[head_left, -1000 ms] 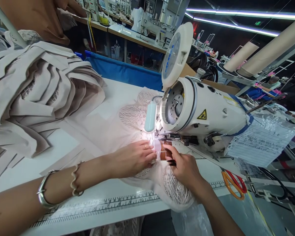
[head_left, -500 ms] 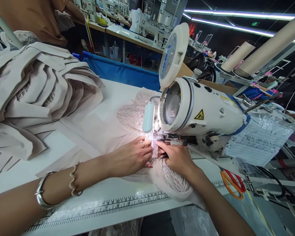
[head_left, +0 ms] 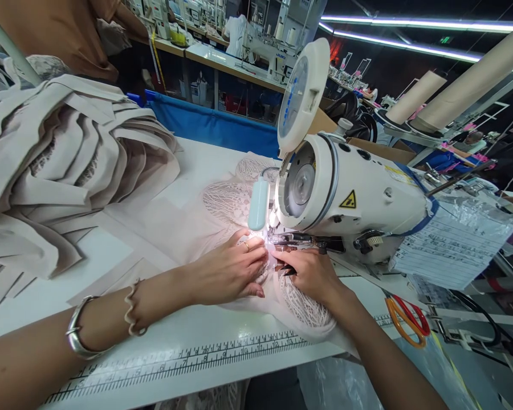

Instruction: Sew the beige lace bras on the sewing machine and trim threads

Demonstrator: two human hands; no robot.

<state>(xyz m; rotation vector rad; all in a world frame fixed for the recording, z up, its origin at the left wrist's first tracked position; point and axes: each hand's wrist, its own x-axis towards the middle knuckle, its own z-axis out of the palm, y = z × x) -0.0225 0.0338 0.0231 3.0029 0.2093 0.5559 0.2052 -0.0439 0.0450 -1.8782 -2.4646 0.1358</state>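
Head view: white table (head_left: 188, 165) amid sewing machines (head_left: 350, 199).

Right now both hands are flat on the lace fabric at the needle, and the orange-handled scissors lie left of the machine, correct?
Not quite. In the head view the scissors lie right of the sewing machine. The left hand and right hand do press the lace fabric.

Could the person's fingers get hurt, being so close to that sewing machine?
Possibly. The left hand and right hand both press the lace fabric right beside the needle area of the sewing machine, so a fingertip might slip under. The fabric hangs over the table edge and could drag the seam crooked.
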